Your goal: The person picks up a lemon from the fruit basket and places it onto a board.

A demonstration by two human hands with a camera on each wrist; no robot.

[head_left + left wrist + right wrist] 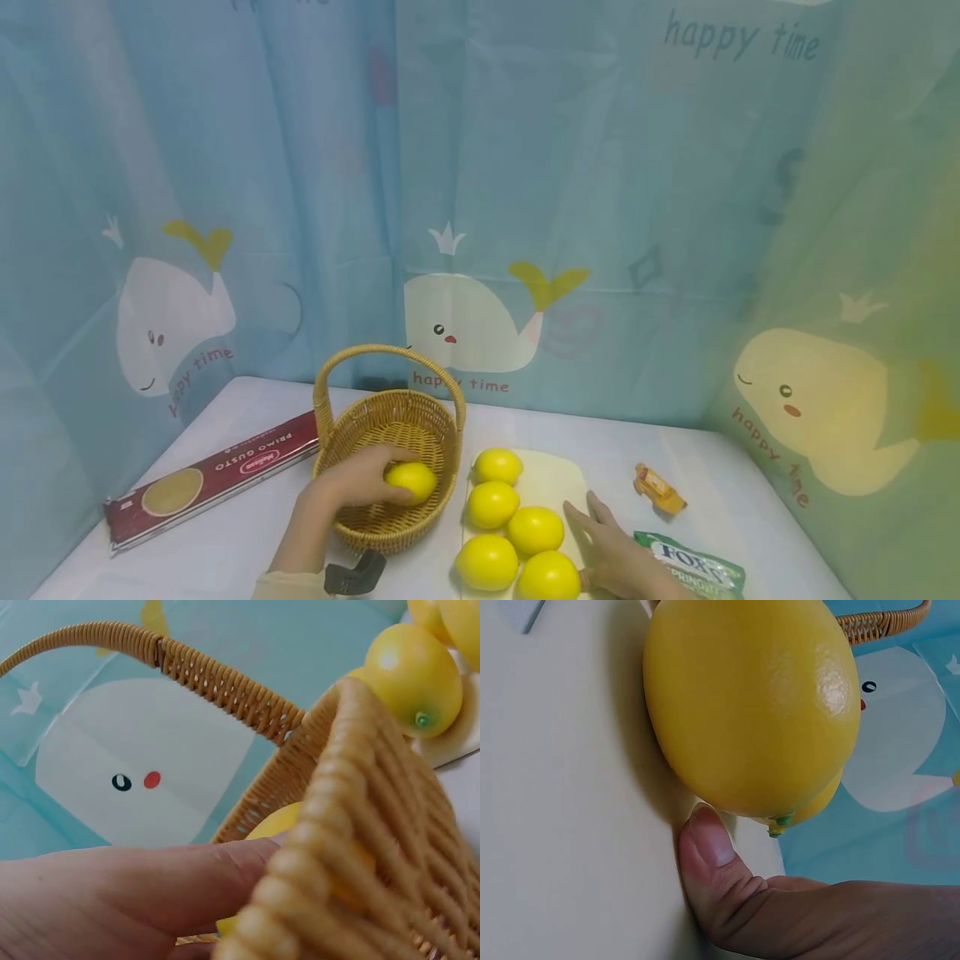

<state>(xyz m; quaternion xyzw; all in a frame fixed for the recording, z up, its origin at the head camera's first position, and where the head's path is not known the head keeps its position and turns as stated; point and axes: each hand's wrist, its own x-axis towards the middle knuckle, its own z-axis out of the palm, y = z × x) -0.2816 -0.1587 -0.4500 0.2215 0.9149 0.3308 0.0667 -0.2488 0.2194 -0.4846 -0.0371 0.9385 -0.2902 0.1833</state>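
Observation:
Inside the wicker basket [397, 533], my left hand [363, 477] grips a yellow lemon [412, 482] between thumb and fingers. From the left wrist, the basket rim [345, 772] covers part of that lemon. Several more lemons [536, 530] lie in a cluster on a cream board [555, 471] to the basket's right. My right hand [618, 554] rests at the board's right side, its fingers spread. In the right wrist view its thumb [712, 847] is down on the board, right beside the nearest lemon [750, 705].
A dark red pasta packet [217, 479] lies left of the basket, reaching up to it. On the right are a small orange wrapped snack [659, 489] and a green FOX'S bag [697, 567], partly behind my right arm. A whale-print curtain [480, 208] encloses the white table.

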